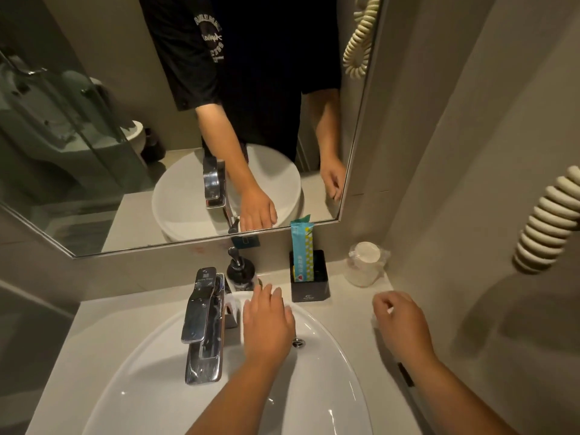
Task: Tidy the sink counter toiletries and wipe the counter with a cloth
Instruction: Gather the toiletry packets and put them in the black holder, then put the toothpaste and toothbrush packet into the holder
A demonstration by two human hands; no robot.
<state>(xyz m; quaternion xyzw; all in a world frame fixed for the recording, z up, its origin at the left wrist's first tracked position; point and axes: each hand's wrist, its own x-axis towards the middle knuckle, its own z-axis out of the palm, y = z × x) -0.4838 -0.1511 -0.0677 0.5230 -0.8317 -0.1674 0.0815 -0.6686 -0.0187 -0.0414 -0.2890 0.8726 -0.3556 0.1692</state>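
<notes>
While the left hand (268, 321) lies flat, fingers spread, on something white at the basin's (329, 356) back rim, likely the cloth (238, 301), wiping looks underway. Right hand (400, 321) half-curled on the counter (351, 296); contents unclear. Soap pump (240, 273), black holder (309, 285) with sachet (302, 246), and wrapped cup (364, 265) stand behind. Next: sweep around them.

A small bathroom, likely a hotel's.

A white oval ceramic basin (329, 340) sits on a pale grey counter (103, 324) under a chrome block-shaped tap (202, 324), with a frameless wall mirror (94, 136) above. Against the wall stand a dark pump soap bottle (240, 273), a black square holder (309, 277) with a sealed blue-green sachet (302, 246), and plastic-wrapped cups (364, 263). A cream coiled cord (546, 221) hangs on the side wall; the mirror shows a glass shower screen (56, 114).
</notes>
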